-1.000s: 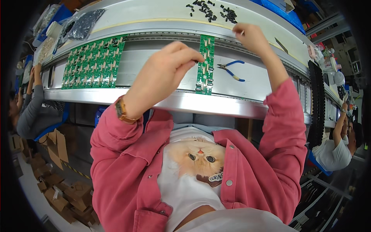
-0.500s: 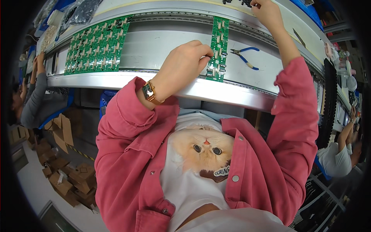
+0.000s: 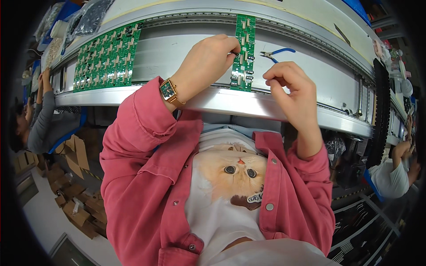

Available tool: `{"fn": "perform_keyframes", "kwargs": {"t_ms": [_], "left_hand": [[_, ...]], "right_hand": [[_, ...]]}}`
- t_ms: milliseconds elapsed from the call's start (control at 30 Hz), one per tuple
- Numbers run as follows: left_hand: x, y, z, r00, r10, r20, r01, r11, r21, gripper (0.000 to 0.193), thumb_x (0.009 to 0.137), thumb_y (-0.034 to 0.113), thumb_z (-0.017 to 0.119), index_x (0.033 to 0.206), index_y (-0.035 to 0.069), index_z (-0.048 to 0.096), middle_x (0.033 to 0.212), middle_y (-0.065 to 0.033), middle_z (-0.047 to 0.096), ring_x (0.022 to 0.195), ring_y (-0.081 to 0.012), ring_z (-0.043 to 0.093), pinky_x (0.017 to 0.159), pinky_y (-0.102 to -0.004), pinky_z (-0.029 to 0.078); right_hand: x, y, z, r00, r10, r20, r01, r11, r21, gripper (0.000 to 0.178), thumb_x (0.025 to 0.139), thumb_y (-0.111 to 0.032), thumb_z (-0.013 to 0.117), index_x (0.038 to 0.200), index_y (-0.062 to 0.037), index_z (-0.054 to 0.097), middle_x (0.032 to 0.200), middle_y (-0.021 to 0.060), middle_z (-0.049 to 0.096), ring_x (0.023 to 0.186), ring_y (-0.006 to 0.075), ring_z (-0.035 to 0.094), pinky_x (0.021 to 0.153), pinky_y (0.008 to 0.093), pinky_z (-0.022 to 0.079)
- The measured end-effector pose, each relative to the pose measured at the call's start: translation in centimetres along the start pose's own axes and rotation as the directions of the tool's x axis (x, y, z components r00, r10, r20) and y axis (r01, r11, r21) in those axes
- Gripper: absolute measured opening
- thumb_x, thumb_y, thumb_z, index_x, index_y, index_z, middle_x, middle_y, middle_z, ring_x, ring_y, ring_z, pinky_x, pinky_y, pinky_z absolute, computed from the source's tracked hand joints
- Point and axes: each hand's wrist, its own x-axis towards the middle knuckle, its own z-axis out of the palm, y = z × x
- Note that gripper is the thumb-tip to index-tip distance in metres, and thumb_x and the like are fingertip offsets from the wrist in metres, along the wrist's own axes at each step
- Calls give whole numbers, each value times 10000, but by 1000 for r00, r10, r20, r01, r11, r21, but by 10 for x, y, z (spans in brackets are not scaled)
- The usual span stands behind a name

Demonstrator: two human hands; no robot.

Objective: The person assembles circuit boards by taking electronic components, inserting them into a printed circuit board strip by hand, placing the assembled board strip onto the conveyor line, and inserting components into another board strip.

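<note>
A narrow green circuit board lies across the rails of the silver track. My left hand, with a watch on its wrist, reaches over its left edge; thumb and forefinger pinch a small black component there. To the right of the board, my right hand hovers above the track's near rail. Its fingers are curled in, thumb close to forefinger; whatever may be between them is too small to make out. Blue-handled cutters lie just beyond the right hand, partly covered by it.
On the left of the track sits a block of green circuit boards. Tweezers rest on the far ledge at right. Plastic bags are heaped at the far left. Co-workers sit at both sides; cardboard boxes stand on the floor.
My right hand has come back from the black parts on the far ledge to beside the narrow board. My left hand has shifted slightly farther along the board's left edge.
</note>
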Motion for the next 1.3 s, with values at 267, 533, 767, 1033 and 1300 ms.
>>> {"fn": "perform_keyframes", "kwargs": {"t_ms": [267, 533, 767, 1033, 1300], "left_hand": [[-1, -4, 4, 1000, 1, -27, -2, 999, -50, 128, 741, -3, 612, 862, 32, 635, 799, -64, 627, 630, -206, 554, 585, -300, 446], [-2, -5, 8, 1000, -6, -1, 6, 998, -60, 132, 736, -4, 628, 858, 41, 649, 817, -50, 639, 621, -204, 540, 587, -299, 440], [-1, -7, 8, 999, 35, 14, -34, 999, -41, 122, 738, -4, 634, 848, 43, 661, 814, -39, 644, 620, -204, 539, 590, -300, 441], [-1, -5, 4, 997, 72, 30, -72, 997, 13, 110, 733, 4, 643, 831, 43, 672, 829, -37, 645, 625, -218, 549, 604, -322, 447], [18, -5, -32, 993, 101, 64, -111, 977, 182, 156, 732, 14, 651, 886, 31, 668, 873, -78, 645, 658, -253, 598, 646, -341, 485]], "right_hand": [[-13, 22, 28, 983, 125, -136, -122, 992, 29, 176, 760, 62, 555, 896, 12, 654, 848, 52, 625, 700, 132, 560, 674, 217, 451], [-14, 25, 30, 986, 121, -116, -125, 992, -29, 154, 764, 47, 562, 881, 13, 655, 850, 59, 637, 694, 143, 563, 669, 226, 460], [-15, 27, 30, 989, 80, -126, -86, 996, -39, 159, 750, 55, 559, 868, 4, 651, 844, 53, 631, 650, 139, 539, 615, 228, 443], [-13, 31, 31, 990, 25, -140, -30, 999, -35, 174, 733, 72, 557, 861, -6, 646, 836, 45, 617, 617, 129, 518, 573, 228, 426], [-9, 20, 21, 991, 44, -124, -44, 999, 7, 182, 730, 67, 570, 868, -16, 654, 829, 36, 610, 637, 127, 529, 591, 223, 432]]}}
